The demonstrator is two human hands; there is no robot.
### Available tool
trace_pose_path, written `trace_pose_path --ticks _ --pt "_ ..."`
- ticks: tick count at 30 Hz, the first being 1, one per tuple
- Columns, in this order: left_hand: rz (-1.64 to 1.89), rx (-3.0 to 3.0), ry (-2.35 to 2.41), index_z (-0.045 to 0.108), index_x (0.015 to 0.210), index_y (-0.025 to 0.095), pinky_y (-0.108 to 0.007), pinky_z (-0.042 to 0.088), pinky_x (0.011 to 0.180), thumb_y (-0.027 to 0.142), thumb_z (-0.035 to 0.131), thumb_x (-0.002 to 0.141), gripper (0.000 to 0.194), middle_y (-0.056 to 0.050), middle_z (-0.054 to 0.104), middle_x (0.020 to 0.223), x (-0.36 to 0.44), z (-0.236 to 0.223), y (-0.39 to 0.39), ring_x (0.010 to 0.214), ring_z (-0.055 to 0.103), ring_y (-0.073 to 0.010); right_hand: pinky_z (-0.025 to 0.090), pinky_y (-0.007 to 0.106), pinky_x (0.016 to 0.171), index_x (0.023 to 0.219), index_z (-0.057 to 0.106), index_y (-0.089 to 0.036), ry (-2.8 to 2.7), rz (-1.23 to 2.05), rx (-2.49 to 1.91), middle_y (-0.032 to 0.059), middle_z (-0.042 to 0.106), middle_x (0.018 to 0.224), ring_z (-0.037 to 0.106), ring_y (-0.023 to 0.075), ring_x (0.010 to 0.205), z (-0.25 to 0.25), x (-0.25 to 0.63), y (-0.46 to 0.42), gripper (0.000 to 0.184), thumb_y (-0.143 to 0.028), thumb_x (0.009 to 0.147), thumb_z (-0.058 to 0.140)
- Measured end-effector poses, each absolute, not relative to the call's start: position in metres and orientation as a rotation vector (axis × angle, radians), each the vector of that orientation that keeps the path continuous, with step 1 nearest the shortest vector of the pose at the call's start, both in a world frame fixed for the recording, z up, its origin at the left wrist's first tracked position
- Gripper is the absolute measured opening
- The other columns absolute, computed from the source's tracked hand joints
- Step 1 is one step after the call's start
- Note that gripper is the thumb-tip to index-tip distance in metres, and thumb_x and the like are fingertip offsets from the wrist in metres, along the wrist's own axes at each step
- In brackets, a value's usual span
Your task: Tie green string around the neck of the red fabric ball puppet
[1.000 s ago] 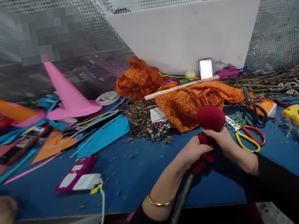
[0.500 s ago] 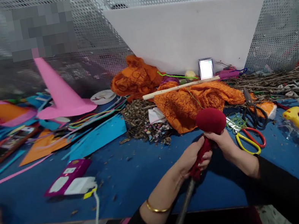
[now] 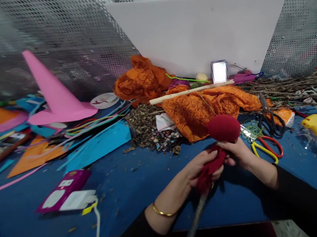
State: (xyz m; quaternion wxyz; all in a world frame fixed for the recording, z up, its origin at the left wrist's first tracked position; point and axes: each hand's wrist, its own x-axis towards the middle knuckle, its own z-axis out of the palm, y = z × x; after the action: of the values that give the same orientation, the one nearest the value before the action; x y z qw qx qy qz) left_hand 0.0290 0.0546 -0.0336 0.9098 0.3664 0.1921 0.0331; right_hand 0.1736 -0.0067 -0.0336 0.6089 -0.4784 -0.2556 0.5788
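Observation:
A stick (image 3: 197, 218) slants up from the lower middle, its upper part wrapped in dark red cloth (image 3: 207, 173) below a rounded red cloth-covered head (image 3: 224, 128). My left hand (image 3: 202, 166) is closed around the cloth on the shaft, a gold bangle on its wrist. Just under the round head, my right hand (image 3: 235, 150) grips the gathered cloth with its thumb pressed on the neck. Close to my right hand lie scissors with red and yellow handles (image 3: 266, 148). Patterned orange cloth (image 3: 206, 112) lies behind the round head.
Black scissors (image 3: 270, 117) and a yellow glue gun (image 3: 316, 129) lie to the right. A purple power strip (image 3: 63, 190) with a white plug and cable is on the left, near blue sheets (image 3: 98, 145) and a pink cone hat (image 3: 53, 96). A white board (image 3: 201, 33) leans behind.
The cloth on the shaft has shifted slightly and its lower end hangs looser. My left hand has moved a little. The view has turned slightly right; a bare body part at the left edge has nearly left view.

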Motion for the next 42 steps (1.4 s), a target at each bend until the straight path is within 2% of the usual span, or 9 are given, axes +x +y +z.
trace_pose_path --ticks 5,10,17,20,23,28,33,38,42 --pt "0.091 0.708 0.357 0.056 0.095 0.014 -0.014 0.023 0.034 0.053 0.072 0.073 0.047 0.009 0.039 0.058 0.031 -0.039 0.051 0.037 0.025 -0.0011 0.035 0.020 0.048 0.082 0.063 -0.016 -0.618 1.280 -1.112 -0.0039 0.061 0.066 0.048 0.0079 0.054 -0.035 0.174 -0.004 0.033 -0.034 0.061 0.082" --pt "0.102 0.807 0.430 0.053 0.092 0.016 -0.015 0.025 0.033 0.051 0.070 0.074 0.044 0.011 0.038 0.056 0.031 -0.037 0.048 0.036 0.023 -0.0014 0.031 0.020 0.046 0.076 0.061 -0.016 -0.626 1.285 -1.138 -0.0057 0.056 0.060 0.042 0.0068 0.050 -0.036 0.174 -0.004 0.032 -0.036 0.062 0.082" --pt "0.152 1.099 0.433 0.054 0.073 0.014 -0.022 0.046 0.060 0.033 0.066 0.078 0.023 0.003 0.051 0.060 0.025 -0.034 0.051 0.055 0.050 -0.0083 0.044 0.023 0.054 0.084 0.066 -0.017 -0.626 1.303 -1.162 -0.0016 0.066 0.067 0.056 0.0111 0.054 -0.036 0.171 -0.007 0.035 -0.037 0.060 0.082" --pt "0.146 1.099 0.421 0.062 0.082 0.012 -0.025 0.048 0.073 0.029 0.065 0.078 0.018 -0.005 0.065 0.078 0.023 -0.031 0.053 0.073 0.061 -0.0131 0.036 0.021 0.037 0.075 0.063 -0.016 -0.636 1.401 -1.187 -0.0032 0.061 0.052 0.048 0.0088 0.036 -0.036 0.169 -0.008 0.035 -0.045 0.063 0.080" --pt "0.057 1.020 0.425 0.064 0.094 0.010 -0.023 0.046 0.056 0.030 0.065 0.077 0.026 -0.004 0.064 0.065 0.022 -0.028 0.053 0.056 0.058 -0.0125 0.026 0.020 0.029 0.069 0.060 -0.016 -0.652 1.441 -1.181 -0.0044 0.056 0.045 0.041 0.0072 0.028 -0.036 0.168 -0.008 0.037 -0.048 0.065 0.077" --pt "0.103 0.974 0.498 0.060 0.078 0.011 -0.018 0.024 0.038 0.038 0.071 0.072 0.030 0.007 0.041 0.043 0.024 -0.026 0.047 0.037 0.030 -0.0041 0.044 0.021 0.043 0.084 0.065 -0.016 -0.619 1.331 -1.129 -0.0021 0.066 0.062 0.054 0.0096 0.041 -0.038 0.167 -0.006 0.034 -0.038 0.064 0.080" --pt "0.302 1.201 0.768 0.052 0.092 0.016 -0.020 0.033 0.044 0.035 0.065 0.076 0.028 0.006 0.050 0.058 0.033 -0.020 0.033 0.045 0.040 -0.0082 0.052 0.027 0.073 0.094 0.071 -0.017 -0.569 1.254 -1.121 0.0025 0.074 0.088 0.066 0.0165 0.077 -0.037 0.168 -0.005 0.036 -0.032 0.063 0.081" --pt "0.516 1.716 0.962 0.052 0.109 0.017 -0.031 0.047 0.074 0.029 0.060 0.079 0.033 -0.009 0.064 0.100 0.035 -0.007 0.038 0.091 0.059 -0.0224 0.049 0.031 0.080 0.095 0.072 -0.018 -0.653 1.258 -1.095 0.0032 0.074 0.090 0.066 0.0201 0.084 -0.030 0.174 -0.004 0.041 -0.038 0.061 0.081" --pt "0.328 1.443 0.759 0.045 0.101 0.020 -0.021 0.034 0.045 0.037 0.062 0.077 0.033 0.005 0.052 0.069 0.027 0.007 0.063 0.049 0.043 -0.0090 0.046 0.030 0.072 0.081 0.070 -0.018 -1.023 1.143 -1.171 0.0022 0.068 0.076 0.059 0.0190 0.076 -0.030 0.182 -0.003 0.028 -0.046 0.075 0.067"
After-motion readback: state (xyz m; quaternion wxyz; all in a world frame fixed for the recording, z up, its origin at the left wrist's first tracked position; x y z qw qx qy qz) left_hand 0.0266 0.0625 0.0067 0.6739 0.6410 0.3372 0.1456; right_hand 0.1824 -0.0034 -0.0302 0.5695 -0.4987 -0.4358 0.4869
